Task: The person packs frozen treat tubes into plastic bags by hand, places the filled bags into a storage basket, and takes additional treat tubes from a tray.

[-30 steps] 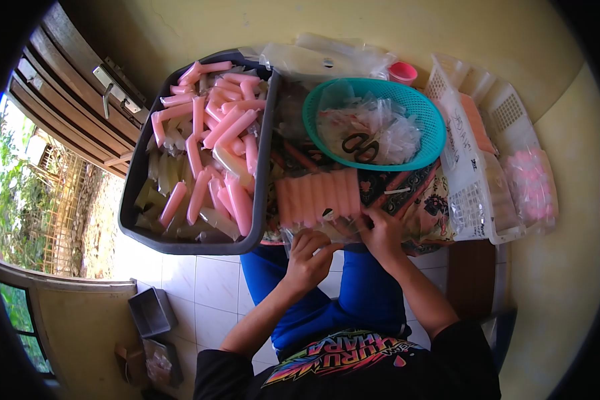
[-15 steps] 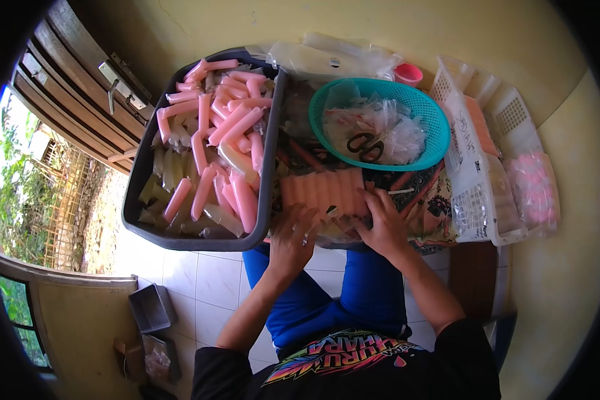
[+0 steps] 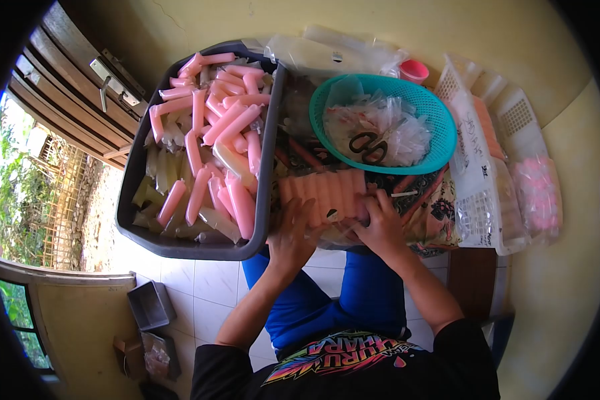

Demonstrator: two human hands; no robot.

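Note:
A clear plastic pack of pink tubes point(image 3: 323, 192) lies on the patterned cloth point(image 3: 437, 223) in front of me. My left hand point(image 3: 292, 233) is at the pack's near left corner, its fingers closed on the edge. At the near right corner, my right hand point(image 3: 380, 217) grips the pack between thumb and fingers. Just beyond the pack stands a teal basket point(image 3: 450, 137) holding scraps of clear plastic and dark-handled scissors point(image 3: 368, 148). Left of my left hand is a dark tray point(image 3: 268, 160) heaped with loose pink and pale tubes point(image 3: 233, 123).
On the right, a white crate point(image 3: 477, 200) holds more packs, with a pink pack point(image 3: 537, 193) at its side. Clear plastic bags point(image 3: 313, 53) and a pink cup point(image 3: 414, 71) lie along the wall. A grey bin point(image 3: 152, 305) is on the floor.
My left hand has moved left, from the near edge's middle to the pack's left corner. My right hand has stayed near the right corner, its fingers now curled round it.

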